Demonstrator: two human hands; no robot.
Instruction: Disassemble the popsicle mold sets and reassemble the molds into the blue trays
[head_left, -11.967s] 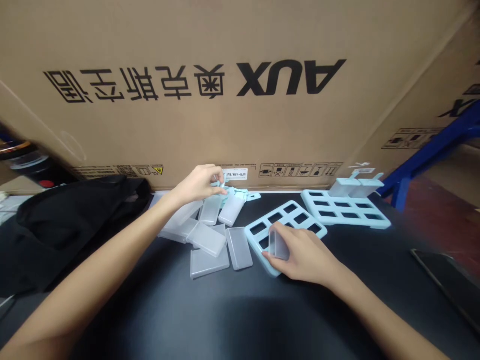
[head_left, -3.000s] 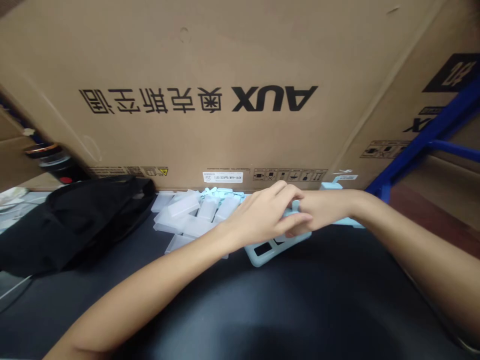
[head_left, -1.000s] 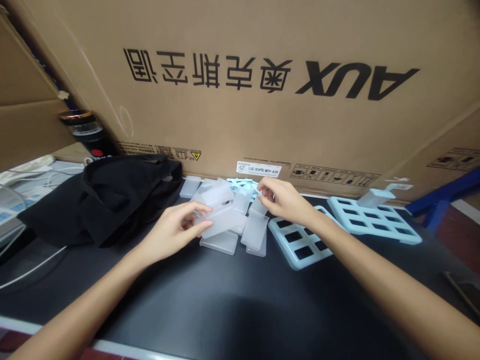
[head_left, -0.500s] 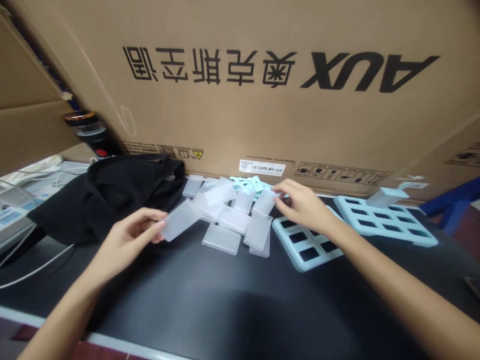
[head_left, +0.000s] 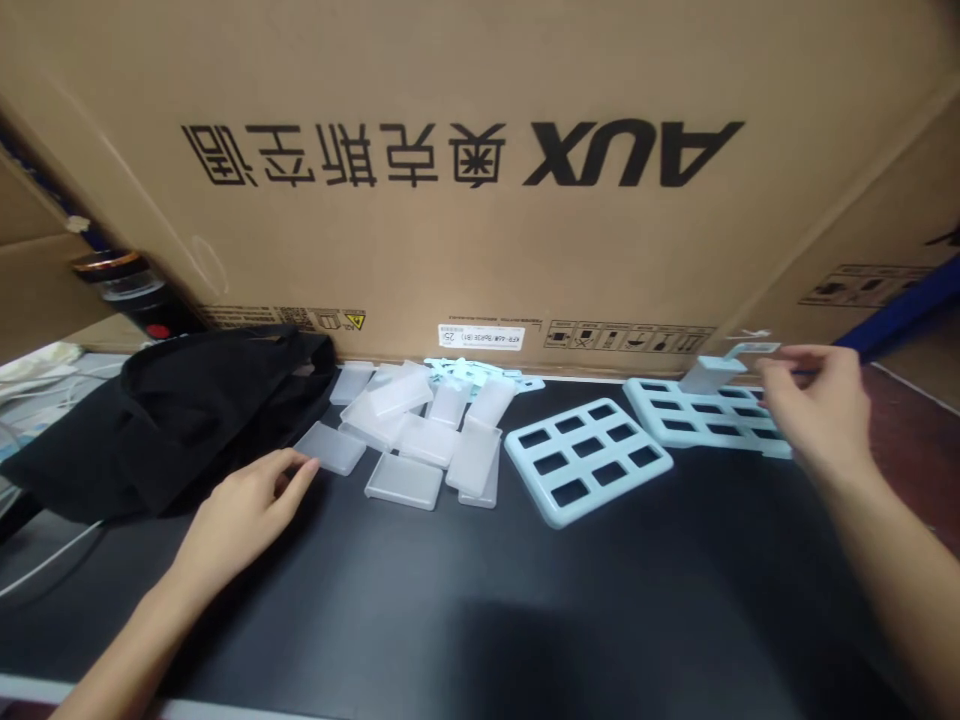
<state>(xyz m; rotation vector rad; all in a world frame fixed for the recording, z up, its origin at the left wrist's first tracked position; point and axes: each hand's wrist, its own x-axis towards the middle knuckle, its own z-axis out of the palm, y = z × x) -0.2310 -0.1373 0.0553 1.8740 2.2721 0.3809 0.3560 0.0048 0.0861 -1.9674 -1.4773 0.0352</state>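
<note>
My left hand (head_left: 251, 515) has its thumb and index finger closed at the near edge of a frosted plastic case (head_left: 334, 447), which lies low on the table beside the black cloth bag. A pile of similar cases (head_left: 412, 445) lies to the right of it. Light-blue flat pieces (head_left: 480, 375) are behind the pile. At the far right, my right hand (head_left: 825, 410) pinches at the end of a thin light-blue tab (head_left: 754, 349). That tab sticks out above a case (head_left: 712, 375) standing upright in a light-blue rack (head_left: 701, 425).
A second light-blue rack (head_left: 589, 455) with rectangular holes lies in the middle of the black table (head_left: 375, 600). Behind stands a large cardboard box (head_left: 450, 240). A black bag (head_left: 172, 420), a dark bottle (head_left: 139, 290) and white cables (head_left: 52, 565) are on the left.
My right hand has moved from the pile of cases to the tab at the far rack. My left hand has lowered its case towards the table. The view has shifted right.
</note>
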